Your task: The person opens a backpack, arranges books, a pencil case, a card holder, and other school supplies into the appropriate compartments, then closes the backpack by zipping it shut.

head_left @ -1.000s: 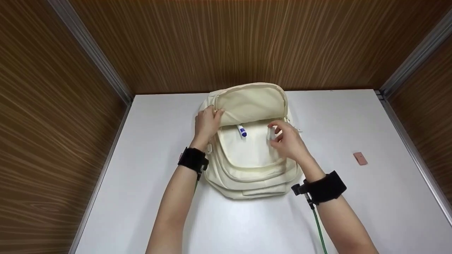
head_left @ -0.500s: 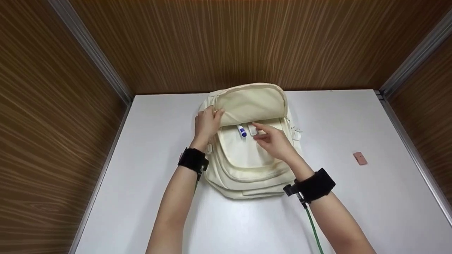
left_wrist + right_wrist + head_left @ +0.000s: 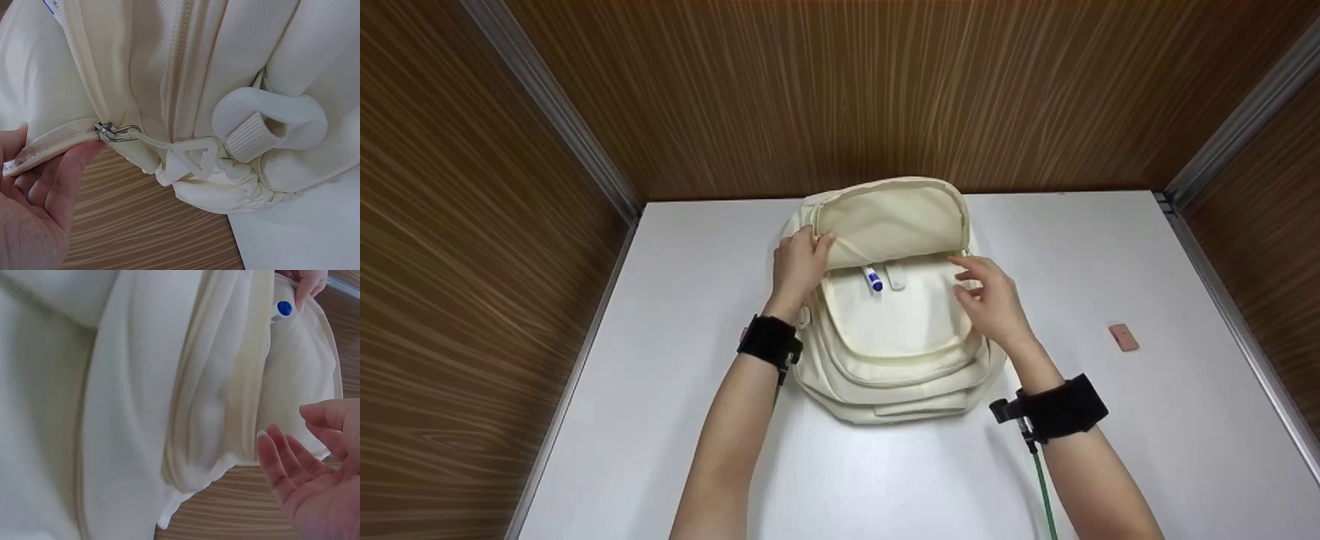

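A cream backpack (image 3: 900, 375) lies on the white table, its front compartment unzipped and the flap (image 3: 896, 221) folded up. My left hand (image 3: 799, 262) pinches the flap's left edge between thumb and fingers, close to the metal zipper slider (image 3: 107, 131) in the left wrist view. Inside the compartment lie a white marker with a blue end (image 3: 874, 279) and, just right of it, a small flat white object (image 3: 895, 276). The flap hides their upper parts. My right hand (image 3: 994, 300) hovers at the compartment's right side, fingers loosely bent, with nothing in them.
A small pink rectangular piece (image 3: 1124, 337) lies on the table (image 3: 1185, 420) to the right of the backpack. Wood-grain panels (image 3: 855, 97) stand behind the table and at both sides. A green cable (image 3: 1044, 487) trails from the right wristband.
My right hand carried the small white object left to beside the marker, let it go there, and moved back right. My left hand has kept its hold on the flap.
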`<state>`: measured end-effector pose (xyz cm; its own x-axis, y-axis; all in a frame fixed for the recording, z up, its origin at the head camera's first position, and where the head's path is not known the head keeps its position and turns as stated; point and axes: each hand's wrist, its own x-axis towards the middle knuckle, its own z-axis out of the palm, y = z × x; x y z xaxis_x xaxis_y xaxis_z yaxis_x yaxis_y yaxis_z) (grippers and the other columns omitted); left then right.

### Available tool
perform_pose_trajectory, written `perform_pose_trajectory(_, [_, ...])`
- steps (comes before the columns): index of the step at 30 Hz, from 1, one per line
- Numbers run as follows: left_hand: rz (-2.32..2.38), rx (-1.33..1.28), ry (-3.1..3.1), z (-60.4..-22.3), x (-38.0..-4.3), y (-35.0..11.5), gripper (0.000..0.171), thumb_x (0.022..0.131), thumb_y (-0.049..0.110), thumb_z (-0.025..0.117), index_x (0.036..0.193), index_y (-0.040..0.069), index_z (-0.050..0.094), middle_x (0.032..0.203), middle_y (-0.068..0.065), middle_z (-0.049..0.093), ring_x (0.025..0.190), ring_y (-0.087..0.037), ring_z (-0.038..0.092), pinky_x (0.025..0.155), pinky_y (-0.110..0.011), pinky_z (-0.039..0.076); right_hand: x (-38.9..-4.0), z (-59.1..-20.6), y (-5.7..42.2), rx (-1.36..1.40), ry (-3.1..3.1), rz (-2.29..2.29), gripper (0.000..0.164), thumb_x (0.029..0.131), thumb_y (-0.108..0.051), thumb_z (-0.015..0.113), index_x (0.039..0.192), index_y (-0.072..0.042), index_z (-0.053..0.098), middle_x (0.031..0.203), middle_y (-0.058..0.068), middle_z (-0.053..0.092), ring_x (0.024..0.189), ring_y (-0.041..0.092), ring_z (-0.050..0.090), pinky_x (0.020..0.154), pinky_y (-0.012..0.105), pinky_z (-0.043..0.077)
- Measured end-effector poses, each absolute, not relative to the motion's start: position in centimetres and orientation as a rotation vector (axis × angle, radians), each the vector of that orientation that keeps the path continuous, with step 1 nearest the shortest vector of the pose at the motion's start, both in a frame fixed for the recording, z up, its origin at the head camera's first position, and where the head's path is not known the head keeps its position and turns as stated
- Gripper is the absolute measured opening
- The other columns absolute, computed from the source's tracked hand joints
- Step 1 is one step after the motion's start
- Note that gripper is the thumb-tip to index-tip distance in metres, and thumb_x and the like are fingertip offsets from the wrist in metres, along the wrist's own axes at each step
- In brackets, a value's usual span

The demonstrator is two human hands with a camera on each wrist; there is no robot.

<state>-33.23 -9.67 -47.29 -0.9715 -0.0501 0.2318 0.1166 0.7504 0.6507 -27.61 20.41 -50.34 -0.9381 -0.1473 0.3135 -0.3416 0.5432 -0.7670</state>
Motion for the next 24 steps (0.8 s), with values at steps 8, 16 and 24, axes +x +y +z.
perform_pose_trajectory(8, [-1.013, -0.046, -2.716, -47.4, -33.1, -9.6, 0.037, 0.097, 0.036, 0.061, 0.074, 0.012, 0.047, 0.060, 0.000, 0.040, 0.063, -0.027, 0.050, 0.062, -0.044, 0.043, -27.1, -52.7, 26.1, -0.055, -2.768, 1.050, 0.052, 0.092, 0.000, 0.055, 0.142, 0.002, 0.046, 0.141, 0.035, 0.035, 0.129, 0.053, 0.037, 0.101, 0.061, 0.036])
perform_pose_trajectory(16, [-1.037, -0.025, -2.714, -47.3, -33.2, -9.5, 0.038, 0.097, 0.037, 0.061, 0.073, 0.012, 0.046, 0.061, 0.000, 0.040, 0.064, -0.027, 0.051, 0.062, -0.044, 0.043, -26.5, -54.8, 32.2, -0.435, -3.104, 0.787, 0.064, 0.092, -0.008, 0.050, 0.151, 0.002, 0.026, 0.140, 0.050, 0.014, 0.127, 0.071, 0.014, 0.090, 0.078, 0.031])
perform_pose_trajectory(24, [-1.033, -0.042, -2.716, -47.4, -33.2, -9.4, 0.037, 0.098, 0.037, 0.060, 0.075, 0.011, 0.049, 0.060, 0.000, 0.039, 0.064, -0.028, 0.051, 0.062, -0.045, 0.043, -25.7, -55.5, 36.3, -0.710, -3.248, 0.806, 0.071, 0.089, -0.006, 0.039, 0.151, 0.006, 0.008, 0.133, 0.057, 0.005, 0.118, 0.076, 0.015, 0.090, 0.076, 0.030])
